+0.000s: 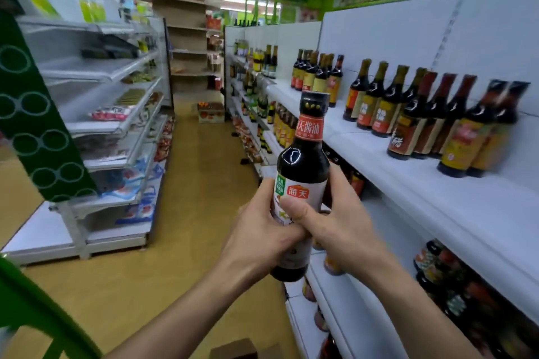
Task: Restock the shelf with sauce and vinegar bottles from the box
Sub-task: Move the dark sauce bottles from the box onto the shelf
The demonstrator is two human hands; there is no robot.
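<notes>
I hold a dark soy sauce bottle point(303, 166) upright in front of me, with a black cap, a red neck band and a white label. My left hand point(262, 230) wraps its lower body from the left. My right hand point(341, 227) grips it from the right, thumb across the label. The white shelf point(423, 183) runs along the right at about bottle height. Rows of dark bottles point(408, 114) with orange and yellow labels stand at its back. A corner of the cardboard box point(236, 350) shows at the bottom edge.
A wide bare strip of the white shelf lies in front of the standing bottles. Lower shelves point(455, 280) on the right hold more bottles. Across the tan aisle floor point(186, 213), a left shelf unit point(116, 125) carries packaged goods. A green frame point(35, 306) sits bottom left.
</notes>
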